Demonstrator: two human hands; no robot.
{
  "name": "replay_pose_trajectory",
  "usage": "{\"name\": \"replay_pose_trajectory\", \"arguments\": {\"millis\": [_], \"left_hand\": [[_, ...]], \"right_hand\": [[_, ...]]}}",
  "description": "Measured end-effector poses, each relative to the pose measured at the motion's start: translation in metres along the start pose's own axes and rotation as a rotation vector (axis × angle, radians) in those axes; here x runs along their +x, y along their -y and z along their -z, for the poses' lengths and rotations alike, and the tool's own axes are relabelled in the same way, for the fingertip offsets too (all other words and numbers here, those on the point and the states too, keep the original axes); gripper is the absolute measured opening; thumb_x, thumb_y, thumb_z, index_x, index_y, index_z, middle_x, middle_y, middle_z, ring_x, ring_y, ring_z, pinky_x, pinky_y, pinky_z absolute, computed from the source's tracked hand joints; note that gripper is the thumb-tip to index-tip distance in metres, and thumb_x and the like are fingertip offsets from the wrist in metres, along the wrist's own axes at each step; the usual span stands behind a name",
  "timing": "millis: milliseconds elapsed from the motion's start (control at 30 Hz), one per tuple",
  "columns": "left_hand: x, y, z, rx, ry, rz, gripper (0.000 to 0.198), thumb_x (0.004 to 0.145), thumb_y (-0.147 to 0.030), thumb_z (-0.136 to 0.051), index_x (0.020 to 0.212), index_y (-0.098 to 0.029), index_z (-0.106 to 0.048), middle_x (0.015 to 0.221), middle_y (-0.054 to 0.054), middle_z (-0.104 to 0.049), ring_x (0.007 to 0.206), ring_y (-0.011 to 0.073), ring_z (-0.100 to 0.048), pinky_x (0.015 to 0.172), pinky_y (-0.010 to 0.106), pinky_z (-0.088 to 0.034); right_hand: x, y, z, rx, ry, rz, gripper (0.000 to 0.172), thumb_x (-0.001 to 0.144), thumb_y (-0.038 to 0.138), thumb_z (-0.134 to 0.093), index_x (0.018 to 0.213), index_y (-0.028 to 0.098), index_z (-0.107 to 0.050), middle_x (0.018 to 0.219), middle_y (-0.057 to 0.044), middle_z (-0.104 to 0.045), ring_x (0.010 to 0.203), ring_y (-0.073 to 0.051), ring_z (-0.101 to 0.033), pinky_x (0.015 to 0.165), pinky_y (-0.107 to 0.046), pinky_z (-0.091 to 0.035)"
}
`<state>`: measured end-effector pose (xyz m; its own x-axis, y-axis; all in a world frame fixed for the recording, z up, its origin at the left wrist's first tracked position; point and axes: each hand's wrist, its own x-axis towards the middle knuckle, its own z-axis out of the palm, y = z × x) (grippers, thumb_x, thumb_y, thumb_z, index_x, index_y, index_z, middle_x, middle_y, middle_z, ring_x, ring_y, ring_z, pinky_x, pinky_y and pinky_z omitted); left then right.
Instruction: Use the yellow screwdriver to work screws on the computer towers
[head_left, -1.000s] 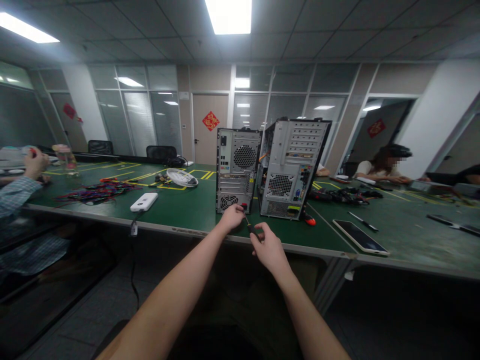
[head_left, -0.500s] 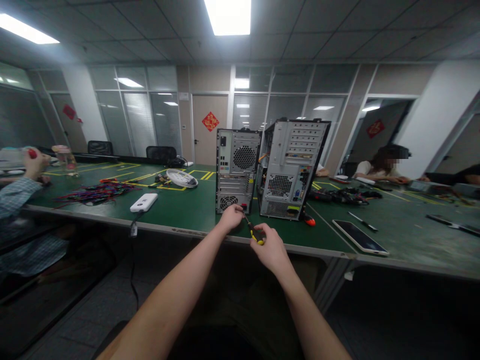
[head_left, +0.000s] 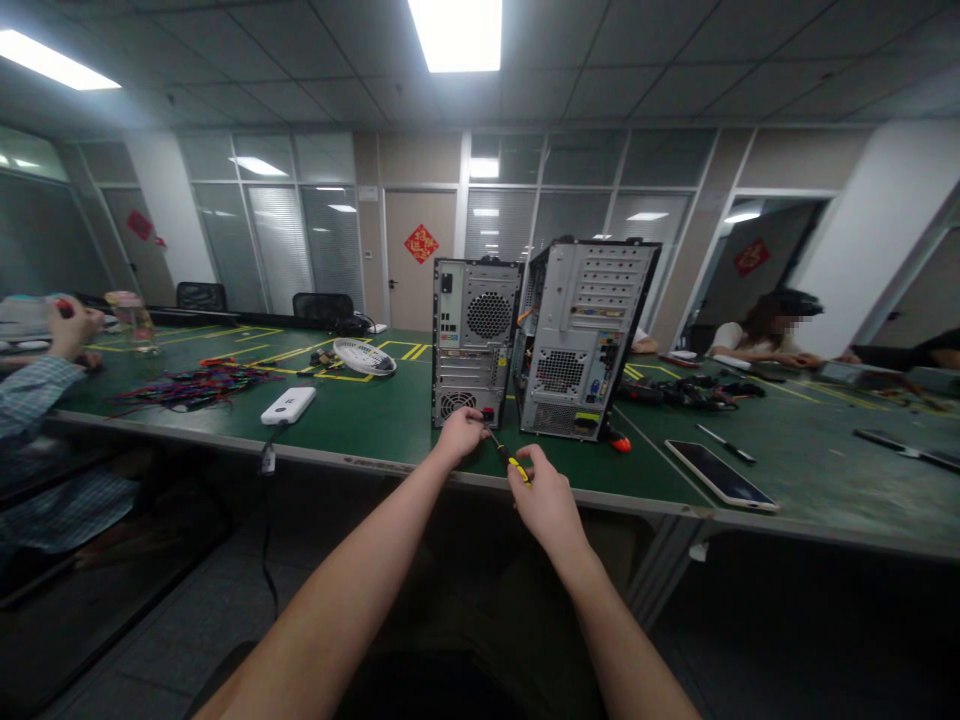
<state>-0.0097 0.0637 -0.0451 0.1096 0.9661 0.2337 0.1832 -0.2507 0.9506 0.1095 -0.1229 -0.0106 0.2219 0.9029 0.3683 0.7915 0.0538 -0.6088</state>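
My right hand (head_left: 546, 497) is closed on the yellow-and-black handle of a screwdriver (head_left: 516, 467). Its thin shaft points up and left toward the bottom back of the narrower computer tower (head_left: 471, 372). My left hand (head_left: 459, 437) is at that tower's lower edge, below the fan grille. The left fingers are pinched together beside the screwdriver's tip; what they hold, if anything, is hidden. Both towers stand upright with their backs toward me, and the wider computer tower (head_left: 577, 340) is just to the right.
A white power bank (head_left: 289, 405) with a cable and a pile of coloured wires (head_left: 199, 385) lie left. A white oval frame (head_left: 364, 357) lies behind them. On the right are a red-tipped tool (head_left: 619, 442), a phone (head_left: 720, 475), a pen (head_left: 724, 443) and black cables (head_left: 690, 392). Other people sit at both sides.
My right hand has shifted slightly, its fingers placed differently round the screwdriver handle, which has turned to show more yellow. The left hand and both towers stay nearly where they were.
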Motion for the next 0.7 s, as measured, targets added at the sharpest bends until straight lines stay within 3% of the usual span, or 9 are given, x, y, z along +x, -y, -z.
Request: {"name": "replay_pose_trajectory", "arguments": {"millis": [133,233,367,433,533,700], "left_hand": [[-0.0023,-0.0038,-0.0001,-0.038,0.009,0.019,0.025,0.083,-0.008,-0.065,0.107,-0.014,-0.067,0.079,0.007,-0.077,0.075,0.0166,-0.074,0.076,0.026,-0.055],[-0.0034,-0.0050,0.0000,-0.054,0.004,0.029,0.024,0.083,-0.007,-0.062,0.106,-0.014,-0.066,0.080,0.007,-0.077,0.074,0.0167,-0.073,0.074,0.026,-0.055],[-0.0054,-0.0074,0.0008,-0.057,0.009,0.036,0.024,0.084,-0.009,-0.062,0.107,-0.014,-0.066,0.080,0.007,-0.077,0.075,0.0165,-0.073,0.075,0.026,-0.055],[-0.0065,-0.0091,0.0013,-0.054,0.009,0.044,0.024,0.085,-0.009,-0.062,0.107,-0.014,-0.066,0.081,0.007,-0.077,0.074,0.0163,-0.073,0.075,0.026,-0.055],[-0.0069,-0.0098,0.0017,-0.033,0.001,0.045,0.025,0.084,-0.008,-0.062,0.107,-0.014,-0.066,0.082,0.008,-0.077,0.075,0.0164,-0.073,0.076,0.026,-0.055],[-0.0037,-0.0056,0.0007,-0.042,0.007,0.048,0.022,0.086,-0.012,-0.064,0.107,-0.014,-0.067,0.087,0.008,-0.077,0.075,0.0153,-0.072,0.077,0.026,-0.055]], "right_hand": [[-0.0003,-0.0006,-0.0017,-0.007,0.000,0.056,0.022,0.098,0.027,-0.044,0.106,0.023,-0.063,0.100,-0.005,-0.060,0.066,-0.014,-0.063,0.067,-0.025,-0.045],[-0.0018,0.0001,-0.0011,0.013,0.018,0.072,0.029,0.100,0.027,-0.040,0.105,0.023,-0.068,0.099,-0.005,-0.057,0.073,-0.014,-0.065,0.073,-0.025,-0.048],[-0.0051,0.0042,0.0015,-0.028,0.060,0.082,0.019,0.092,0.030,-0.061,0.108,0.023,-0.070,0.104,-0.006,-0.060,0.092,-0.020,-0.066,0.088,-0.029,-0.049],[-0.0066,0.0066,0.0022,-0.062,0.101,0.086,0.029,0.085,0.024,-0.069,0.114,0.023,-0.069,0.108,-0.007,-0.062,0.096,-0.020,-0.065,0.092,-0.031,-0.049],[-0.0073,0.0082,0.0016,-0.070,0.144,0.092,0.036,0.083,0.016,-0.067,0.119,0.023,-0.068,0.107,-0.007,-0.066,0.100,-0.021,-0.066,0.094,-0.031,-0.048],[-0.0049,0.0070,-0.0013,0.063,0.173,0.085,0.033,0.091,0.026,-0.059,0.123,0.021,-0.065,0.105,-0.007,-0.071,0.086,-0.020,-0.072,0.084,-0.032,-0.051]]}}
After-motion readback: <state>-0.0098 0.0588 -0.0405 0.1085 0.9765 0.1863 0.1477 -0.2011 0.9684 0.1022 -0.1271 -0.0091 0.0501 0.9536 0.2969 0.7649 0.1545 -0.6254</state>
